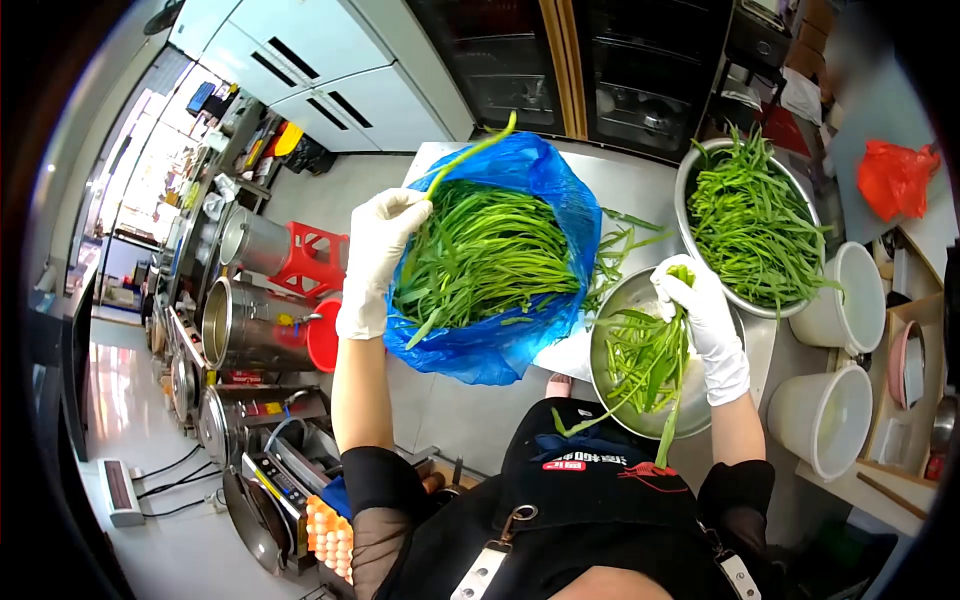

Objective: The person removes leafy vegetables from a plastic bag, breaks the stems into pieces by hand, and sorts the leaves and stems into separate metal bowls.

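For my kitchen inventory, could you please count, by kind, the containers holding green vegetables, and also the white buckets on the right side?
Blue plastic bag: 1
Metal bowls: 2
White buckets: 2
Total: 5

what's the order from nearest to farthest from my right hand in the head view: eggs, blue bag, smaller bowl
1. Smaller bowl, directly beneath the right hand
2. Blue bag, off to its left, beyond the bowl
3. Eggs, farthest, at the lower left of the view
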A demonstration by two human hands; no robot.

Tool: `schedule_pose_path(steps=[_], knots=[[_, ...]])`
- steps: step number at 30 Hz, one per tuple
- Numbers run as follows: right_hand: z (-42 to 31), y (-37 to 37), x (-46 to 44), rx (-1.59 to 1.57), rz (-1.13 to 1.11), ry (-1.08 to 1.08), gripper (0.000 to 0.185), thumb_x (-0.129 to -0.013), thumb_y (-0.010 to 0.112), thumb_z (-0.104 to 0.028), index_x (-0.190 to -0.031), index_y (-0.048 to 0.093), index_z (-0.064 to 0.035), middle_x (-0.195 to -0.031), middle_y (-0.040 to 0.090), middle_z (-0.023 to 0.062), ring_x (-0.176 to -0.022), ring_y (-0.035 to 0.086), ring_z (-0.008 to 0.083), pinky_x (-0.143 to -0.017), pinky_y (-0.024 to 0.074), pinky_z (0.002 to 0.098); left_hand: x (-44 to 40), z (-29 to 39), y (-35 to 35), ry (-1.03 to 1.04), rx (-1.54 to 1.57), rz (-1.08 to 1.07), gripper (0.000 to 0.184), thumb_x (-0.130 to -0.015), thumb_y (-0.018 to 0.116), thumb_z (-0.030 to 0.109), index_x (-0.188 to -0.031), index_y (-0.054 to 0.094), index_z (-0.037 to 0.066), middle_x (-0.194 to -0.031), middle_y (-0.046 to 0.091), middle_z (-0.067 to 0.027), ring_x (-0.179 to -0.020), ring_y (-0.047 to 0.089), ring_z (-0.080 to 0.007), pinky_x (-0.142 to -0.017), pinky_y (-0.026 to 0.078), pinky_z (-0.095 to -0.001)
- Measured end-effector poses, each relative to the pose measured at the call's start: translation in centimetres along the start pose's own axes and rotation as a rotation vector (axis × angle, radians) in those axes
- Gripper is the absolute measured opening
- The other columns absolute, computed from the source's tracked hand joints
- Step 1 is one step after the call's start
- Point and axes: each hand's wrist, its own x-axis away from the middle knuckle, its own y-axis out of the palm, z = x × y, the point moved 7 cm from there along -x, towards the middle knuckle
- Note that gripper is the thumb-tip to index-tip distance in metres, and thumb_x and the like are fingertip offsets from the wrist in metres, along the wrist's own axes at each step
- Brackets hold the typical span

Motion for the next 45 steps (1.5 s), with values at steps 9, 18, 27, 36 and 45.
schedule_pose_path(steps=[9, 18, 27, 36, 45], knots=[[-2.2, 9.8, -2.1, 0.313, -0.164, -0.122, 0.019, -0.088, 0.066, -0.017, -0.095, 0.070, -0.0002, -0.083, 0.069, 0.0031, -0.070, 0.059, 0.0084, -0.064, 0.0472, 0.0247, 3.9, -3.6, 4.9, -0.341, 0.771, -0.171, 0.017, -0.085, 0.068, 0.016, -0.090, 0.064, 0.000, -0.081, 0.061, -0.0048, -0.065, 0.049, -0.0102, -0.059, 0.039, -0.0249], [1.3, 13.9, -5.1, 0.374, -0.209, -0.215, 0.022, -0.088, 0.064, -0.017, -0.095, 0.068, 0.0036, -0.078, 0.067, 0.0061, -0.067, 0.058, 0.0093, -0.061, 0.0468, 0.0259, 7.1, -5.9, 9.9, -0.423, 0.765, -0.182, 0.014, -0.085, 0.068, 0.016, -0.086, 0.064, 0.003, -0.072, 0.052, 0.0017, -0.062, 0.043, -0.0076, -0.056, 0.033, -0.0228], [1.5, 13.2, -3.7, 0.413, -0.332, -0.070, 0.020, -0.086, 0.063, -0.016, -0.090, 0.068, 0.0033, -0.070, 0.065, 0.0065, -0.062, 0.053, 0.0099, -0.059, 0.0445, 0.0291, 8.7, -5.8, 8.8, -0.312, 0.438, -0.054, 0.030, -0.091, 0.065, 0.018, -0.113, 0.066, -0.002, -0.079, 0.059, 0.0007, -0.067, 0.047, -0.0059, -0.060, 0.039, -0.0200], [1.7, 12.9, -1.3, 0.425, -0.736, -0.059, 0.022, -0.085, 0.066, -0.020, -0.095, 0.073, -0.0018, -0.078, 0.070, 0.0069, -0.070, 0.062, 0.0116, -0.067, 0.0488, 0.0271, 7.4, 3.7, 5.3, 0.821, -0.444, 0.006, 0.048, -0.078, 0.058, -0.012, -0.120, 0.064, 0.011, -0.125, 0.060, -0.0142, -0.115, 0.055, -0.0331, -0.098, 0.044, -0.0403], [2.0, 11.6, 0.2, 0.343, -0.833, 0.139, 0.021, -0.084, 0.069, -0.018, -0.095, 0.073, -0.0009, -0.076, 0.069, 0.0026, -0.065, 0.057, 0.0064, -0.061, 0.0462, 0.0236, 5.0, 2.2, 7.8, 0.814, -0.454, -0.243, 0.052, -0.074, 0.064, -0.009, -0.122, 0.062, 0.010, -0.126, 0.060, -0.0126, -0.119, 0.054, -0.0345, -0.103, 0.042, -0.0413]])
